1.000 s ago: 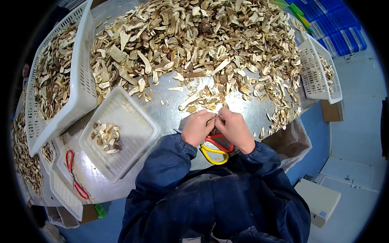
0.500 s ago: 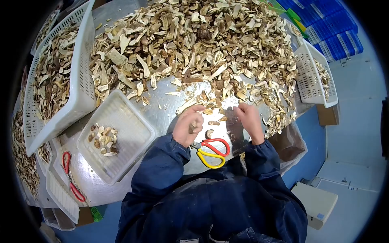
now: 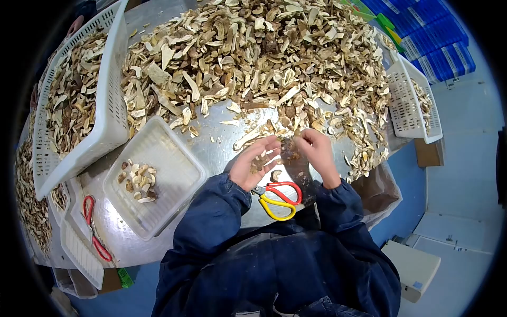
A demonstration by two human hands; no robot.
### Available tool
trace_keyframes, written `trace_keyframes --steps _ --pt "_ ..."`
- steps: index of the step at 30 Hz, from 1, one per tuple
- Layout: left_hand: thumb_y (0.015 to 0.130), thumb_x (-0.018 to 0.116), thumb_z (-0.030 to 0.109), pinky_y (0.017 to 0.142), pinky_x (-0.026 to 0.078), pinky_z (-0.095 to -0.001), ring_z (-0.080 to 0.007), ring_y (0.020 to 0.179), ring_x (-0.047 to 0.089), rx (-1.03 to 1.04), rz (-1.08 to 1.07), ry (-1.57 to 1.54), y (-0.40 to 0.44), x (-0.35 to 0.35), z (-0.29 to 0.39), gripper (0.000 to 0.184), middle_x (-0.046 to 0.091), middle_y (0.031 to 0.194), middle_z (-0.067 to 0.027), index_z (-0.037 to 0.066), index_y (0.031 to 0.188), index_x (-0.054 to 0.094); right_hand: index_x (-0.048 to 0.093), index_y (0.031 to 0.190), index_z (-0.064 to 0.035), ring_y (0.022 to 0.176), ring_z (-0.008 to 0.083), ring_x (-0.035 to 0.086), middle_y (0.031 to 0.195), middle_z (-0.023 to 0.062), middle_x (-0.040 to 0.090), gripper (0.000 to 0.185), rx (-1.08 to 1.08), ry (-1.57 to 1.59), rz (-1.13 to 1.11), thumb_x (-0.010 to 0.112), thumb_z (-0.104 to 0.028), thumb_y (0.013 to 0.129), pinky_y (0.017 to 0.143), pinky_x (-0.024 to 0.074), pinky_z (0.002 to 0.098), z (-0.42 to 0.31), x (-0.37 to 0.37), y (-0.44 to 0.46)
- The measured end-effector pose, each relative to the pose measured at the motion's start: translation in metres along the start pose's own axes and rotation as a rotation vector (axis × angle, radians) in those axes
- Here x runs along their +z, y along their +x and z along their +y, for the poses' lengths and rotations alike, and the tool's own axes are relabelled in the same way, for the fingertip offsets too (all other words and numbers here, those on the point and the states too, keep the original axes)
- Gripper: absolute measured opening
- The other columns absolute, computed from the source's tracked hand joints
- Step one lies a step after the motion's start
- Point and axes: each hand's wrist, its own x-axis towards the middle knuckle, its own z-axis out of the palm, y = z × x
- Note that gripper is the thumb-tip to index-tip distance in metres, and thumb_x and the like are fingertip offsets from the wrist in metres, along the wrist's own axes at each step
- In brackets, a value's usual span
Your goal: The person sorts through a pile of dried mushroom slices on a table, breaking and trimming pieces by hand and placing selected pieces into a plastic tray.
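Note:
My left hand is cupped palm up, with a few dried mushroom pieces lying in it. Close beside its fingertips, my right hand is closed in a pinch; what is between the fingers is hidden. Scissors with one red and one yellow handle lie below the left hand. A single mushroom piece rests just above them on the metal table. Under the right hand is a dark brown patch or sheet. A big heap of dried mushroom slices spreads beyond both hands.
To the left, a shallow white tray holds some pieces. Beyond it stands a large white basket full of slices. Red-handled scissors lie near the table edge. Another white basket stands at right, with blue crates behind.
My left hand has opened from a curl into a cupped palm. My right hand has moved left, closer to it. Small pieces that lay between the hands no longer show.

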Motion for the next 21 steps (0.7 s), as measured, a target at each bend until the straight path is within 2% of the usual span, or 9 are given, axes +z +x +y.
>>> trace_keyframes --steps 2,5,6,9,10,13,16,19,21 --pt "0.093 0.047 0.019 0.092 0.045 -0.0363 -0.0187 0.103 0.054 -0.028 -0.089 -0.053 -0.001 0.007 -0.002 0.035 0.057 0.113 -0.0065 0.004 0.125 0.048 0.063 0.080 -0.0036 0.066 0.0273 0.059 0.070 0.0103 0.060 0.019 0.064 0.215 -0.114 0.066 -0.021 0.076 0.060 0.0462 0.0361 -0.003 -0.003 -0.009" --pt "0.095 0.047 0.023 0.096 0.045 -0.0375 -0.0205 0.105 0.055 -0.014 -0.032 -0.087 0.001 0.003 -0.006 0.030 0.058 0.111 -0.0067 0.004 0.118 0.052 0.062 0.083 -0.0057 0.068 0.0261 0.058 0.074 0.0098 0.059 0.018 -0.133 -0.316 0.065 0.068 -0.021 0.074 0.059 0.0462 0.0345 0.015 0.001 -0.004" --pt "0.095 0.048 0.022 0.086 0.049 -0.0323 -0.0171 0.093 0.058 0.036 0.012 -0.209 0.005 -0.007 -0.011 0.022 0.058 0.100 -0.0044 0.005 0.108 0.054 0.061 0.089 -0.0036 0.068 0.0262 0.057 0.075 0.0111 0.057 0.020 -0.120 -0.422 0.039 0.068 -0.017 0.075 0.060 0.0451 0.0349 0.017 0.005 -0.008" --pt "0.095 0.048 0.020 0.073 0.050 -0.0262 -0.0129 0.079 0.055 0.029 -0.175 -0.395 0.010 -0.019 -0.006 0.015 0.055 0.087 -0.0013 0.007 0.100 0.053 0.060 0.086 -0.0032 0.068 0.0279 0.057 0.077 0.0114 0.056 0.019 -0.121 -0.440 0.016 0.067 -0.017 0.075 0.060 0.0451 0.0364 0.020 0.017 -0.010" --pt "0.096 0.048 0.021 0.063 0.046 -0.0233 -0.0104 0.072 0.050 0.003 -0.138 -0.420 0.010 -0.020 -0.004 0.014 0.050 0.081 0.0005 0.008 0.098 0.053 0.058 0.085 -0.0033 0.069 0.0302 0.057 0.076 0.0126 0.056 0.019 -0.107 -0.415 0.000 0.067 -0.016 0.074 0.061 0.0454 0.0380 0.022 0.016 -0.008" --pt "0.094 0.049 0.019 0.057 0.042 -0.0205 -0.0089 0.072 0.049 0.014 -0.157 -0.334 0.010 -0.022 -0.005 0.013 0.050 0.080 0.0016 0.009 0.101 0.054 0.057 0.084 -0.0029 0.062 0.0232 0.056 0.068 0.0076 0.054 0.020 -0.182 -0.415 0.123 0.067 -0.018 0.076 0.055 0.0436 0.0317 0.032 0.019 -0.003" --pt "0.092 0.052 0.016 0.055 0.037 -0.0188 -0.0061 0.073 0.048 0.044 -0.061 0.052 0.004 -0.010 -0.003 0.018 0.051 0.084 0.0024 0.008 0.107 0.054 0.055 0.083 -0.0036 0.051 0.0112 0.046 0.061 -0.0010 0.045 0.015 0.143 0.461 -0.106 0.064 -0.016 0.082 0.046 0.0352 0.0240 0.027 0.012 -0.001" --pt "0.092 0.051 0.015 0.050 0.034 -0.0164 -0.0039 0.069 0.044 0.057 -0.100 0.349 0.002 0.001 -0.008 0.027 0.053 0.088 -0.0004 0.000 0.115 0.053 0.053 0.084 -0.0052 0.047 0.0030 0.032 0.060 -0.0069 0.036 0.010 0.226 1.161 -0.288 0.059 -0.013 0.086 0.043 0.0247 0.0189 0.026 0.005 -0.007" --pt "0.092 0.052 0.015 0.050 0.033 -0.0157 -0.0026 0.067 0.044 0.047 -0.096 0.365 0.002 0.003 -0.012 0.029 0.054 0.088 -0.0006 -0.002 0.116 0.053 0.054 0.088 -0.0057 0.043 0.0028 0.026 0.058 -0.0069 0.038 0.005 0.291 1.298 -0.282 0.055 -0.010 0.088 0.041 0.0208 0.0186 0.026 0.013 -0.010"
